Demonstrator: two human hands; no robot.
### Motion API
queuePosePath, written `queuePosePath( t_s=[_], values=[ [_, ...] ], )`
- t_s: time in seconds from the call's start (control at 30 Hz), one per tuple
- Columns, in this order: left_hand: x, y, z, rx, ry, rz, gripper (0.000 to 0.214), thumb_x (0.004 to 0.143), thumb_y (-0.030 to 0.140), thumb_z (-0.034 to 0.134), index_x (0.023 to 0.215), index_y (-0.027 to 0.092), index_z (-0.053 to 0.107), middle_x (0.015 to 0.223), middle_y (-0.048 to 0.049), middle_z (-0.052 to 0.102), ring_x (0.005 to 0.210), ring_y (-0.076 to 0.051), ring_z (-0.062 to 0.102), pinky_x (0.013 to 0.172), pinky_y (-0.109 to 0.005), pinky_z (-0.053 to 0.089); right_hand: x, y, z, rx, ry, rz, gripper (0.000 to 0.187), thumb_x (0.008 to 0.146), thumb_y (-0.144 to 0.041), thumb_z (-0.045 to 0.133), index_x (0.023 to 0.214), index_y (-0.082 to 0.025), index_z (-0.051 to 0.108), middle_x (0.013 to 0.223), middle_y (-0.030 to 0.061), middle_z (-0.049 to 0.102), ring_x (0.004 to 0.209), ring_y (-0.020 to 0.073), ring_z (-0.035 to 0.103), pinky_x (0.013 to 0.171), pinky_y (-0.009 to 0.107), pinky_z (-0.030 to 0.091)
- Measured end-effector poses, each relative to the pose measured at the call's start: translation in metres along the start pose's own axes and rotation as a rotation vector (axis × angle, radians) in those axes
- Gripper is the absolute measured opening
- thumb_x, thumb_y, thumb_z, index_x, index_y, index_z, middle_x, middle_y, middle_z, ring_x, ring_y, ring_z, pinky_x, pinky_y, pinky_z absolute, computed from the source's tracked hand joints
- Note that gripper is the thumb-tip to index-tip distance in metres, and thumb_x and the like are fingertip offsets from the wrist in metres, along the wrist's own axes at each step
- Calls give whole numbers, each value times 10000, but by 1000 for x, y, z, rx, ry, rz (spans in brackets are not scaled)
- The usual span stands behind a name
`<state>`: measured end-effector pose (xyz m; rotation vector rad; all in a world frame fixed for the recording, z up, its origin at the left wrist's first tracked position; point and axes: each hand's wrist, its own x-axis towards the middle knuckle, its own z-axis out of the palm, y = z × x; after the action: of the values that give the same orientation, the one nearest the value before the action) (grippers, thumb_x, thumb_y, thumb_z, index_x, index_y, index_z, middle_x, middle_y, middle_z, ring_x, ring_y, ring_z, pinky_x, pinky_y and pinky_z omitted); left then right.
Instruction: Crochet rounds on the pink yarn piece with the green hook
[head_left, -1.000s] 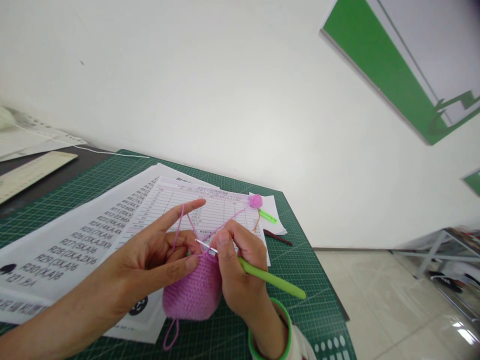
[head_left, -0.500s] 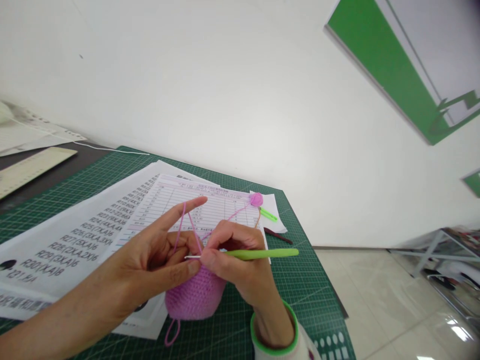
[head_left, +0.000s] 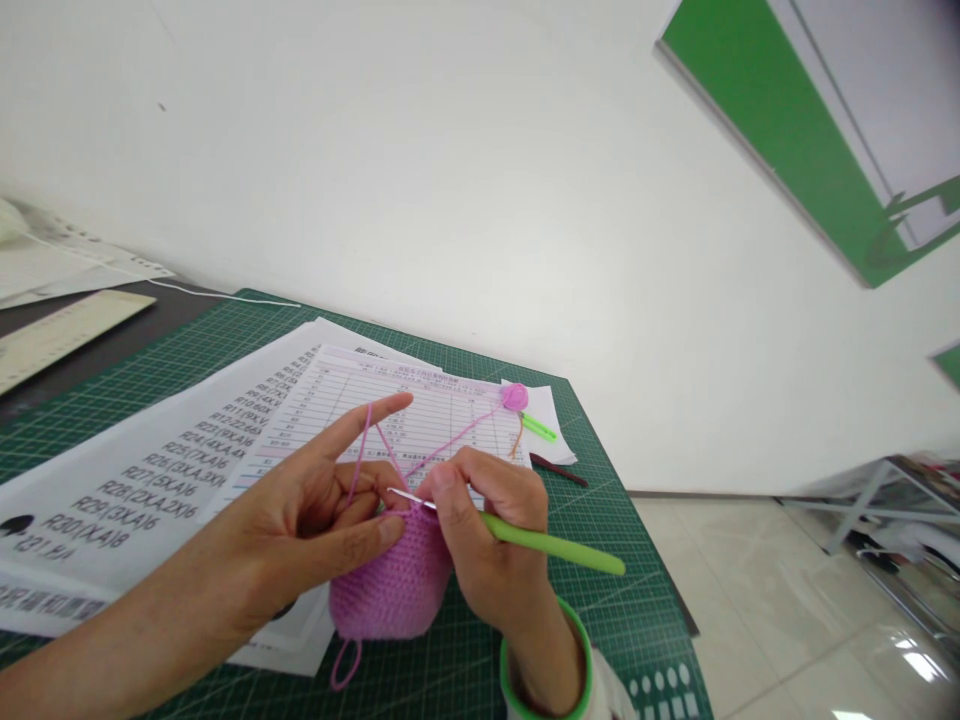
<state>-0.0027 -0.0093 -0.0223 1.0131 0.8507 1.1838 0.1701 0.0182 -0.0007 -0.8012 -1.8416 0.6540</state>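
Observation:
A pink crochet piece (head_left: 394, 590), rounded and closely stitched, hangs below my hands with a yarn loop at its bottom. My left hand (head_left: 322, 505) pinches its top edge between thumb and fingers. The left index finger points out, with pink yarn (head_left: 386, 440) looped over it. In my right hand (head_left: 491, 530) is a crochet hook (head_left: 555, 553) with a green handle, gripped like a pen. Its metal tip lies at the top edge of the piece, close to the left fingertips. Whether a stitch sits on the hook is too small to tell.
Printed pattern sheets (head_left: 172, 470) lie on a green cutting mat (head_left: 600, 530). Beyond my right hand are a small pink yarn ball (head_left: 514, 397), a green clip-like piece (head_left: 538, 428) and a dark brown strand (head_left: 559, 471). A ruler (head_left: 71, 335) lies at the left, and a white wall rises behind.
My right hand has shifted slightly right and turned, so the hook's handle now slants down to the right and its tip points up-left. The left hand stays nearly still.

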Motion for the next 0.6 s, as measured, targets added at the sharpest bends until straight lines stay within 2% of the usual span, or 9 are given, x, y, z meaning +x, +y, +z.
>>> queuePosePath(
  t_s=[0.23, 0.4, 0.6],
  values=[
    [2, 5, -2, 5, -25, -111, 824, 765, 312, 823, 1472, 413, 412, 786, 15, 666, 575, -139, 509, 473, -219, 376, -2, 0, -6, 114, 8, 101, 408, 978, -333, 495, 641, -183, 669, 521, -25, 531, 480, 80, 460, 487, 240, 348],
    [2, 4, -1, -6, -45, -65, 724, 792, 304, 799, 1437, 387, 482, 720, 19, 658, 521, -117, 460, 443, -203, 354, -2, 0, -9, 217, -46, 184, 466, 978, -424, 494, 647, -184, 718, 491, -16, 532, 454, 90, 477, 452, 237, 353],
    [1, 6, -2, 12, -78, -58, 738, 783, 287, 803, 1438, 388, 479, 731, 9, 682, 512, -113, 444, 433, -200, 336, -3, 0, -15, 244, -115, 149, 459, 989, -426, 479, 687, -208, 748, 525, -11, 577, 484, 91, 513, 465, 229, 384]
  ],
)
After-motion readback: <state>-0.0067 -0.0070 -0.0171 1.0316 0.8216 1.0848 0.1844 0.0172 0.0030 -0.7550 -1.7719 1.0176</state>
